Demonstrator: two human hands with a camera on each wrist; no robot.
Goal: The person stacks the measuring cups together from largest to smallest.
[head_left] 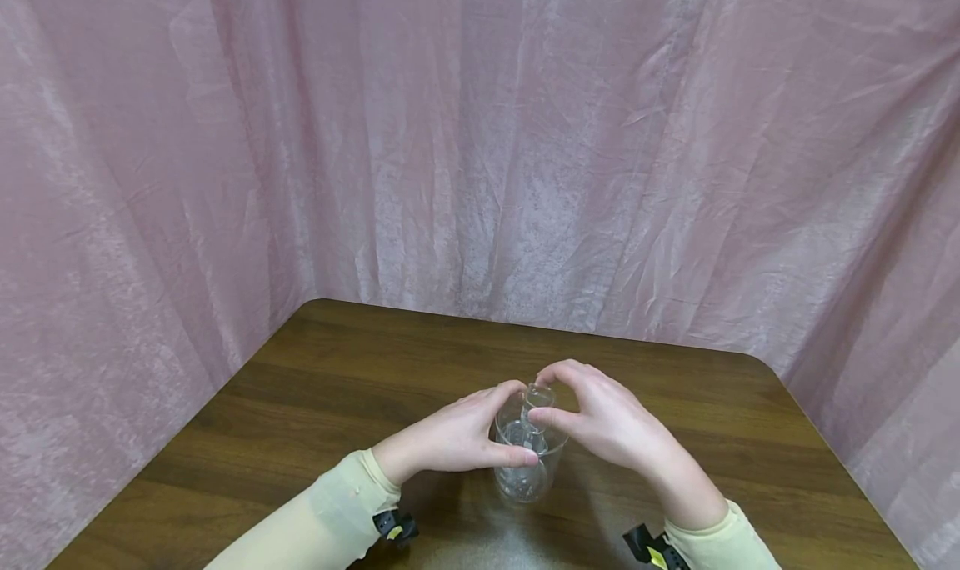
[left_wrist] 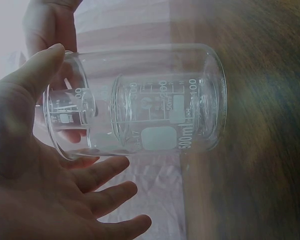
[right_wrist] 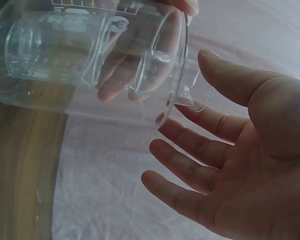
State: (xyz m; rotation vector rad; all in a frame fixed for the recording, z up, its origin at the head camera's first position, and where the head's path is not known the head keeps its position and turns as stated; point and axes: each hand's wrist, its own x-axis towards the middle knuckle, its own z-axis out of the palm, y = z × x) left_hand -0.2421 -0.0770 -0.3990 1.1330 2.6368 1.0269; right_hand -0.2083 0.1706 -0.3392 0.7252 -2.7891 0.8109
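A large clear glass beaker (left_wrist: 139,56), marked 500 ml, stands upright on the wooden table. My left hand (head_left: 468,432) holds it near the rim, thumb on the near side and index finger on the far side, other fingers spread. Inside the large beaker sits a medium glass beaker (right_wrist: 54,47), low down. Between thumb and index finger, my right hand (head_left: 611,420) pinches a small glass beaker (head_left: 540,395) by its rim. The small beaker's lower part is inside the large beaker's mouth, above the medium one.
The brown wooden table (head_left: 360,370) has rounded far corners. Pink curtains (head_left: 480,137) hang behind it and along both sides. Dark straps with yellow marks sit at both wrists, over pale sleeves (head_left: 330,503).
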